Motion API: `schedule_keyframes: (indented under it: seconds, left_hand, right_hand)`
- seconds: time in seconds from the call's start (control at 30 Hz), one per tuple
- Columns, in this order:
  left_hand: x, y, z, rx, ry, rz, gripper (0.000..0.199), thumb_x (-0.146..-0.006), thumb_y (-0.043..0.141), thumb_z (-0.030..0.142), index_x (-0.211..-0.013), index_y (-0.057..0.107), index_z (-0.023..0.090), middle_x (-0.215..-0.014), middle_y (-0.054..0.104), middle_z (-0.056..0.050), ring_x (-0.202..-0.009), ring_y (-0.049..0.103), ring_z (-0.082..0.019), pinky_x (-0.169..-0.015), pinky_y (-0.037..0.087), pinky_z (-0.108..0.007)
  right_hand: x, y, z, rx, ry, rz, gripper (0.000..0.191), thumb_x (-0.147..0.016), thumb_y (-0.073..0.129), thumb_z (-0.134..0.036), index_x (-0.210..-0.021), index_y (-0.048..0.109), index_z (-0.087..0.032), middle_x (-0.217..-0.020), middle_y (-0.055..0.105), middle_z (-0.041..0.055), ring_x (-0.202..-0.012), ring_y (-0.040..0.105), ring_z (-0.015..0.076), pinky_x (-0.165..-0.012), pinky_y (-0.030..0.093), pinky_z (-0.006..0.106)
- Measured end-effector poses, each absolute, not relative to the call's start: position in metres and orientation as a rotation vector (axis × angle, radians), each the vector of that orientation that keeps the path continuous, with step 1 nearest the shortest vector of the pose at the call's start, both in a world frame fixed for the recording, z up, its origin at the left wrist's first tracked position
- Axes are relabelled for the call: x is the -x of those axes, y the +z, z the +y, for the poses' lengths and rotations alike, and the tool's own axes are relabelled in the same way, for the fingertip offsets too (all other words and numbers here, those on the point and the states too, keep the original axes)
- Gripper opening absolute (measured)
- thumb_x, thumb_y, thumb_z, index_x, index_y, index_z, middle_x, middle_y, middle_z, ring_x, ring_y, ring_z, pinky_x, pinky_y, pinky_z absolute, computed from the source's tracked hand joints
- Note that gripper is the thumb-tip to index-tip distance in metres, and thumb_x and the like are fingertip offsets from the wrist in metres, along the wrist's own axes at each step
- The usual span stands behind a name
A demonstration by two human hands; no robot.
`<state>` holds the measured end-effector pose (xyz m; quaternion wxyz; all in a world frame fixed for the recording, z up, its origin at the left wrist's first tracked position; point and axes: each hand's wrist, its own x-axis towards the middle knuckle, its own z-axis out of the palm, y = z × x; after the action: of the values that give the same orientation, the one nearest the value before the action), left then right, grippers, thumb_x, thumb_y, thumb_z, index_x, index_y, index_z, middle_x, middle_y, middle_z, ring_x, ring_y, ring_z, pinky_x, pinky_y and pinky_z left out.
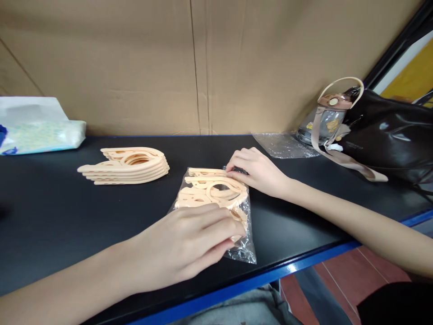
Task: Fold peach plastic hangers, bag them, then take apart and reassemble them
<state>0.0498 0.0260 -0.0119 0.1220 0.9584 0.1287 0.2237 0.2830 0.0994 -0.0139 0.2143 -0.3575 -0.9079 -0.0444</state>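
A clear plastic bag [249, 250] lies on the black table, with several peach folding hangers [194, 197] inside it. My left hand [189, 243] reaches across the near part of the bag, its fingers bent and closed on the plastic and covering part of the hangers. At the far right corner, my right hand [253, 169] pinches the bag's edge between thumb and fingers. To the left stands a neat stack of matching peach folded hangers [135, 169], touched by neither hand.
A tissue pack [43, 133] sits at the back left. Toward the back right are a flat clear plastic bag [284, 144], a strapped water bottle [324, 122] and a black leather bag [389, 135]. Cardboard [142, 67] walls the back; the table has a blue front edge [270, 273].
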Motion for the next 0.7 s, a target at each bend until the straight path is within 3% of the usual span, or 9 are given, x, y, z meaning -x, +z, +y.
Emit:
schedule_keyframes:
  seconds: [0.1,0.23,0.3,0.47,0.7]
  left_hand:
    - [-0.050,-0.012,0.027,-2.814,0.605,0.475,0.021,-0.097,0.051,0.019,-0.117,0.057,0.021,-0.119,0.065,-0.005,-0.111,0.059,-0.020,-0.098,0.046,-0.033]
    - [-0.049,-0.016,0.030,-2.915,0.581,0.665,0.056,-0.091,0.061,0.035,-0.142,0.043,0.019,-0.143,0.053,-0.012,-0.133,0.046,-0.030,-0.112,0.036,-0.048]
    - [-0.048,-0.020,0.032,-2.937,0.573,0.711,0.066,-0.091,0.061,0.040,-0.148,0.037,0.017,-0.148,0.049,-0.012,-0.138,0.042,-0.031,-0.115,0.033,-0.049]
    - [-0.045,-0.025,0.034,-2.970,0.586,0.730,0.066,-0.094,0.055,0.045,-0.150,0.035,0.016,-0.151,0.048,-0.011,-0.141,0.039,-0.029,-0.119,0.028,-0.047]
    - [-0.045,-0.024,0.037,-2.997,0.427,0.755,0.069,-0.098,0.046,0.049,-0.154,0.027,0.012,-0.159,0.036,-0.014,-0.148,0.029,-0.027,-0.121,0.023,-0.048]
  right_hand:
    - [-0.284,-0.014,0.100,0.989,-0.150,-2.511,0.018,-0.097,0.055,-0.031,-0.091,0.067,-0.018,-0.099,0.066,0.0057,-0.089,0.055,0.0202,-0.082,0.035,0.035]
    - [-0.285,-0.015,0.101,0.984,-0.150,-2.496,0.018,-0.096,0.057,-0.031,-0.093,0.070,-0.019,-0.100,0.067,0.0054,-0.090,0.056,0.0205,-0.085,0.035,0.036]
    - [-0.285,-0.016,0.102,0.988,-0.161,-2.483,0.018,-0.096,0.058,-0.031,-0.092,0.071,-0.019,-0.098,0.068,0.0051,-0.089,0.056,0.0205,-0.085,0.035,0.036]
    - [-0.286,-0.016,0.102,0.982,-0.129,-2.466,0.022,-0.096,0.058,-0.031,-0.092,0.074,-0.018,-0.097,0.070,0.0048,-0.089,0.058,0.0202,-0.085,0.036,0.037]
    - [-0.284,-0.011,0.093,1.070,-0.013,-2.461,0.034,-0.094,0.058,-0.046,-0.093,0.077,-0.017,-0.102,0.071,0.0061,-0.094,0.060,0.0219,-0.089,0.037,0.040]
